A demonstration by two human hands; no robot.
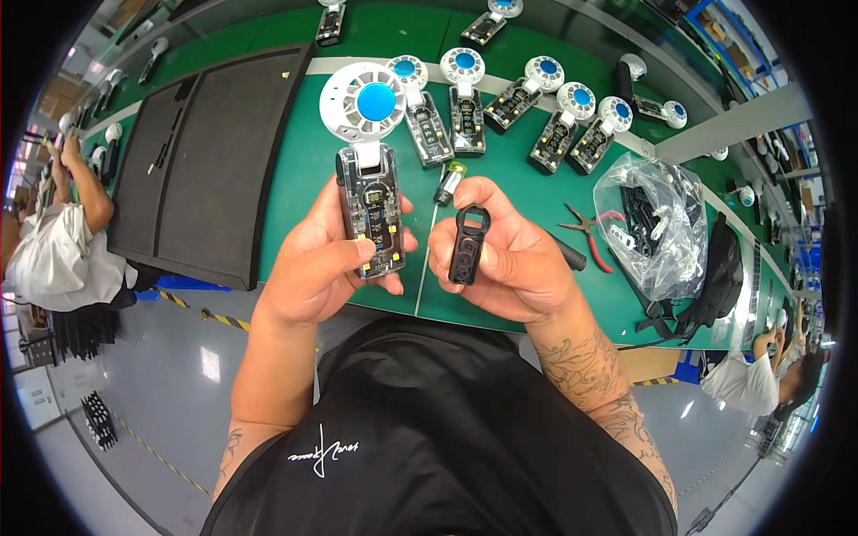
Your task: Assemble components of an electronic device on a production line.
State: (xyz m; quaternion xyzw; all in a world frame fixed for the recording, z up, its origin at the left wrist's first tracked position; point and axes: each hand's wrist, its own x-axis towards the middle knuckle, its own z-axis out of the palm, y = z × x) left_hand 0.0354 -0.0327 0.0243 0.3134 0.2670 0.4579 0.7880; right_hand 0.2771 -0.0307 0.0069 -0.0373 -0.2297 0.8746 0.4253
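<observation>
In my left hand [315, 268] is a handheld fan [368, 210] with a clear-fronted body showing its circuit board and a round white head with a blue centre. My thumb lies on the lower part of its front, and the head points away from me. My right hand [514, 259] pinches a small black plastic button panel [468, 246] with a ring-shaped opening at its top, held upright beside the fan and apart from it. A screwdriver [450, 183] with a yellowish clear handle lies on the green table just beyond my right fingers.
Several similar fans [466, 103] lie across the far side of the green table [536, 214]. A black tray [210, 161] stands at left. Red-handled pliers [590, 234] lie right of my hand, beside a clear plastic bag [657, 232] of black parts. People work at both sides.
</observation>
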